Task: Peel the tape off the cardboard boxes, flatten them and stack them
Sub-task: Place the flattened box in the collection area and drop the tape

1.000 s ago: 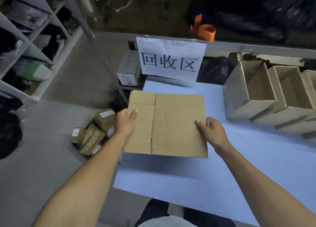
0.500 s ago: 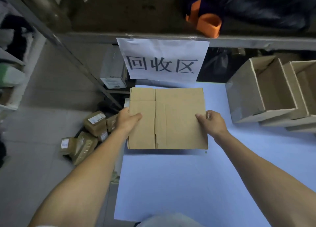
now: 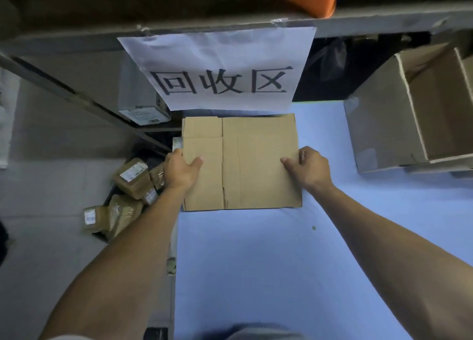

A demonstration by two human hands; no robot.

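Flattened box (image 3: 245, 160): flat at far-left corner of blue table (image 3: 281, 263), under paper sign (image 3: 220, 71). L hand (image 3: 180, 169) & R hand (image 3: 311, 169) pinching side edges. Rec.: lower level, square w/ table corner, then let go. Open boxes (image 3: 414, 109) at right untouched.

Pale blue table (image 3: 281, 275) bearing flattened cardboard box (image 3: 256, 165), open boxes (image 3: 384, 124).
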